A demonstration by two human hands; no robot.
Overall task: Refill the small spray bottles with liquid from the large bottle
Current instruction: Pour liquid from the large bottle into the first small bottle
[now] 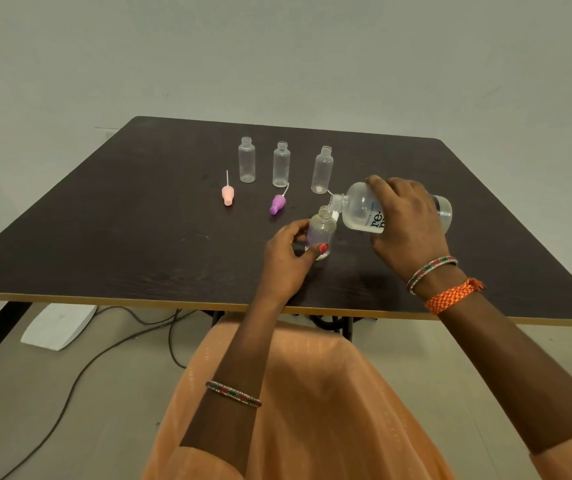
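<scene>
Two grips are at work near the front of the desk (104, 220). Fingers of the right hand (405, 223) curl over the large bottle (364, 211), holding it tipped on its side with its open neck pointing toward nine o'clock and slightly down. Thumb and fingers of the left hand (288, 258) wrap round a small clear bottle (322, 230) that stands upright on the dark wood surface; a red-painted thumbnail lies across its front. The large bottle's mouth sits just above and touching the small bottle's open neck, at about one o'clock from the left grip. Clear liquid pools in the lower side of the large bottle. Its label shows dark letters "re." with a partly hidden line beneath, and tiny blue lettering too small to read. Farther back, at twelve o'clock from the grips, three more small bottles stand uncapped in a row: one at the left (246, 164), one in the middle (281, 164) and one at the right (322, 169), the last just beside the large bottle's neck. Two spray tops lie on the desk in front of that row, a pale pink one (228, 195) at ten o'clock from the left hand and a purple one (278, 204) nearer. Nothing stands between the grips and the row. Bangles ring both wrists, with an orange woven band (450, 296) on the right. Cables (111, 348) trail on the floor below.
</scene>
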